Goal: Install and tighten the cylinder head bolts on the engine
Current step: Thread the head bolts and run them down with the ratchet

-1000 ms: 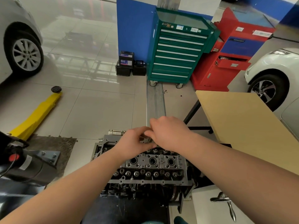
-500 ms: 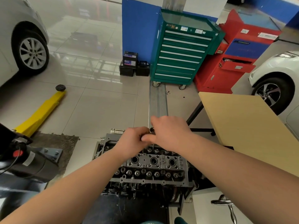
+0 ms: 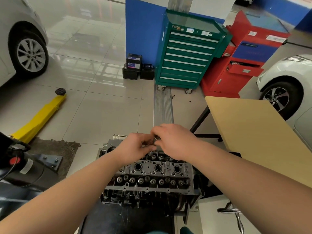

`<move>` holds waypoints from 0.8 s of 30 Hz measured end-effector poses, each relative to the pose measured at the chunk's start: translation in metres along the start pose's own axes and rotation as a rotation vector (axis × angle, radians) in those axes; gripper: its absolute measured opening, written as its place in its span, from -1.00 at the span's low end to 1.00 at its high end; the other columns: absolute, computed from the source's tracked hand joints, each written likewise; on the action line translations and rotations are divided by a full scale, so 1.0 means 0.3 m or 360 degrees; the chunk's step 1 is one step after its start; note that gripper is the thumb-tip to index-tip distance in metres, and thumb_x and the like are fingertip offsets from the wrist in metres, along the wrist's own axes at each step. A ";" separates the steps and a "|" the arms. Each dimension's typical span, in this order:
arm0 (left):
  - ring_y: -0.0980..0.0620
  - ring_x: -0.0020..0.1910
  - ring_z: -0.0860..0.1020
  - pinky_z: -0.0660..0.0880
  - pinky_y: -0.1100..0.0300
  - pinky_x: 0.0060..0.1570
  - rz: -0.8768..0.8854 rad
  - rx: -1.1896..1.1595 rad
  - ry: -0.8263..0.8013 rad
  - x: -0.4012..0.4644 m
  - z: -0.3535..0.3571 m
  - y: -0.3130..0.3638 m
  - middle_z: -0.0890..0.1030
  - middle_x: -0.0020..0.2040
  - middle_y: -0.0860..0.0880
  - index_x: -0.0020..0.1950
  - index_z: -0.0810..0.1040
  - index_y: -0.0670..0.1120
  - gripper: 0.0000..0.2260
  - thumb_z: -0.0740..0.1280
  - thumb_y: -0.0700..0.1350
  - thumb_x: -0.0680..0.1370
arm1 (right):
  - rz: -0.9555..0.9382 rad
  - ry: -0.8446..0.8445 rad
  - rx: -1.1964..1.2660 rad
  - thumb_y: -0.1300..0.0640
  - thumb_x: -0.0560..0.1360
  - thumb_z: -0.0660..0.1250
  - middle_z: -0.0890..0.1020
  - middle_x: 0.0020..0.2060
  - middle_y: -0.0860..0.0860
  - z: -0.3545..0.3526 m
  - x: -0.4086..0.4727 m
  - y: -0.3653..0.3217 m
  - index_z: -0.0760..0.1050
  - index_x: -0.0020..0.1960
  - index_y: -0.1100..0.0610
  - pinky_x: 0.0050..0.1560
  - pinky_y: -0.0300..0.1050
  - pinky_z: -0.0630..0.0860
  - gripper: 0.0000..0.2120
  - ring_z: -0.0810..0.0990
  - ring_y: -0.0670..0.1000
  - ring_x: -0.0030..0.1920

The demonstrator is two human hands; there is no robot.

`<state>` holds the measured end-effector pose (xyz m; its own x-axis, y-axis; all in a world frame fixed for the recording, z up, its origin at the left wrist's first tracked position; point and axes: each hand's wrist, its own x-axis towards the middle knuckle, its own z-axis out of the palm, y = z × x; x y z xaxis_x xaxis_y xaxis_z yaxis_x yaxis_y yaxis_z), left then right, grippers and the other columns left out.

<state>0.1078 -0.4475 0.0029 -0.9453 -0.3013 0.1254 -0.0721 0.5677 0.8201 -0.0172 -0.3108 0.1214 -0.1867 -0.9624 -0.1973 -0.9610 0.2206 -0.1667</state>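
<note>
Fingers (image 3: 148,141) of both hands are curled together over the far edge of the cylinder head (image 3: 152,173), meeting on a small dark metal item (image 3: 155,137), apparently the head of a bolt. The left hand (image 3: 135,146) curls in from the left and the right hand (image 3: 173,141) from the right, both seeming to pinch this item between fingertips; most of it is hidden, so its identity is a judgement only.

The cylinder head sits on the engine block (image 3: 145,198), directly below the hands. Its long axis runs left to right across the view, top face upward. Three large round bores lie in a row along that axis, with a line of smaller round fittings on the near side.

Step in hand, as judged: a bolt is being started by hand at the far edge of the cylinder head. The shank is not visible, so its orientation cannot be confirmed; it would need to stand upright, square to the top face.

The next move calls for seating the bolt true in its hole and turning it finger-tight without cross-threading, before any tool is applied.

A wooden bench (image 3: 253,132) stands to the right of the cylinder head; a green tool cabinet (image 3: 187,53) stands well beyond it.
</note>
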 end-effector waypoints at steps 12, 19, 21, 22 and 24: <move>0.11 0.02 0.69 0.62 0.09 0.09 -0.0127 -0.0268 -0.0052 -0.008 0.028 0.008 0.73 -0.05 0.07 0.05 0.65 0.00 -0.85 0.51 -0.19 0.55 | 0.0052 0.0075 -0.0098 -0.07 0.65 0.27 0.50 -0.12 -0.01 -0.010 0.005 -0.019 0.48 0.04 0.09 -0.19 0.02 0.46 -0.78 0.56 0.11 -0.06; 0.13 -0.29 0.60 0.54 0.15 -0.24 -0.0182 -0.0138 0.0055 -0.005 0.040 0.013 0.69 -0.25 0.06 -0.12 0.65 -0.04 -0.95 0.40 -0.10 0.47 | 0.0064 0.0067 -0.0103 -0.34 0.57 0.24 0.56 0.00 -0.04 0.009 0.012 -0.033 0.49 0.19 -0.01 -0.15 -0.01 0.50 -0.57 0.56 0.06 -0.02; 0.16 -0.28 0.60 0.58 0.09 -0.17 -0.0228 -0.0129 -0.0058 0.000 0.024 0.000 0.68 -0.25 0.11 -0.11 0.63 -0.01 -0.90 0.44 -0.20 0.54 | -0.0091 -0.0095 -0.0002 -0.07 0.58 0.37 0.51 0.04 -0.05 -0.006 0.001 -0.022 0.47 0.23 0.01 -0.08 -0.01 0.51 -0.71 0.54 0.05 0.03; 0.17 -0.21 0.63 0.61 0.08 -0.08 -0.0237 -0.0162 -0.0142 -0.001 0.019 -0.003 0.69 -0.20 0.13 -0.07 0.63 0.02 -0.90 0.47 -0.18 0.57 | -0.0087 -0.0112 -0.0039 0.02 0.59 0.36 0.50 0.02 -0.03 -0.009 -0.001 -0.021 0.48 0.20 0.04 -0.10 0.00 0.50 -0.78 0.54 0.07 0.01; 0.11 0.01 0.67 0.61 0.10 0.13 -0.0212 -0.0269 -0.0215 -0.002 0.017 0.010 0.71 -0.04 0.13 0.06 0.63 0.07 -0.85 0.53 -0.11 0.55 | 0.0050 0.0009 -0.0165 0.01 0.63 0.29 0.53 -0.05 0.02 -0.002 0.003 -0.027 0.48 0.13 0.08 -0.19 0.01 0.44 -0.84 0.57 0.12 -0.04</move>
<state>0.1064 -0.4417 0.0023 -0.9657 -0.2535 -0.0564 -0.1555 0.3903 0.9075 -0.0099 -0.3136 0.1232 -0.2178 -0.9562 -0.1954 -0.9706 0.2332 -0.0594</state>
